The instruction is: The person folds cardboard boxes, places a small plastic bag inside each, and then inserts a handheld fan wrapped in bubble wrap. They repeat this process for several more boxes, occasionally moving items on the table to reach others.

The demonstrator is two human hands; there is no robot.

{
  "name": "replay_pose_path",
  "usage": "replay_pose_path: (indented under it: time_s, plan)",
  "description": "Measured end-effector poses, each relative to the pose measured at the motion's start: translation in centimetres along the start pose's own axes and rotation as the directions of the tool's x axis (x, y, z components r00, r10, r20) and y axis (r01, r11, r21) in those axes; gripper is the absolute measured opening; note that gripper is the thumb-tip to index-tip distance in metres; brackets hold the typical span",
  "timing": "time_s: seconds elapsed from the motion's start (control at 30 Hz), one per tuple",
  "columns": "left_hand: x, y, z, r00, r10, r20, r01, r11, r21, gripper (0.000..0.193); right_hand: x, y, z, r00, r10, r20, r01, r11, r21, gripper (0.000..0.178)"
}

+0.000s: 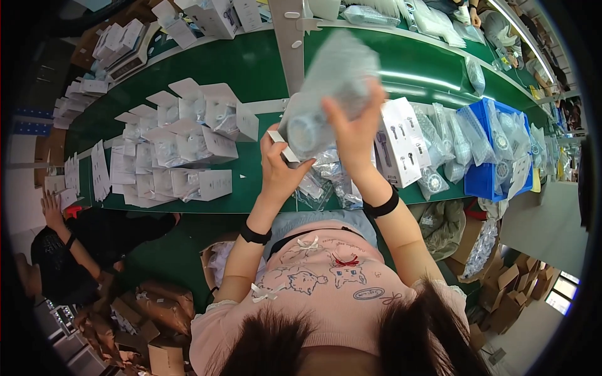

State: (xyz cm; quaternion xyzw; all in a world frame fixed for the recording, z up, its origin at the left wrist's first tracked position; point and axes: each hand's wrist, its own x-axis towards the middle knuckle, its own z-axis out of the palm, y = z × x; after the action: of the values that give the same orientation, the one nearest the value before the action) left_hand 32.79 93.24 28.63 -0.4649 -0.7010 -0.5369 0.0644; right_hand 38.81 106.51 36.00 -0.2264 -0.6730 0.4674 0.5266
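Note:
My right hand (356, 128) is closed on a clear plastic bag with a pale blue, round-headed device inside, seemingly a small handheld fan (304, 135); the upper part of the bag is smeared by motion. My left hand (279, 168) grips a small white box (283, 148), its fingers wrapped round the near side. The bagged fan's round end is over or at this box; whether it is inside, I cannot tell. Just beyond my hands' near side, more clear-bagged pieces (316, 188) lie at the table edge. Right of my right hand stands a white carton (401, 143) printed with device pictures.
Several open white boxes (216, 185) holding bagged items stand in rows on the left of the green table (251, 182). A blue bin (483, 185) with bagged fans is at the right. Another person's hand (51, 210) is at the far left. Brown cartons (166, 358) lie on the floor.

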Motion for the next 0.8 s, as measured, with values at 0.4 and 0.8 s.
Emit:
replay_pose_path:
  time_s: [0.4,0.8]
  plan:
    - [-7.1,-6.4,-2.7,0.895,-0.417,-0.156,0.421,0.907,-0.007,0.078,-8.2,7.7,-1.5,0.825,0.031,0.565,0.278,0.847,-0.452,0.027]
    - [-4.3,-4.3,-7.3,0.965,-0.249,-0.082,0.262,0.925,0.276,0.028,-8.5,8.9,-1.6,0.591,0.263,0.763,0.555,0.553,-0.621,0.006]
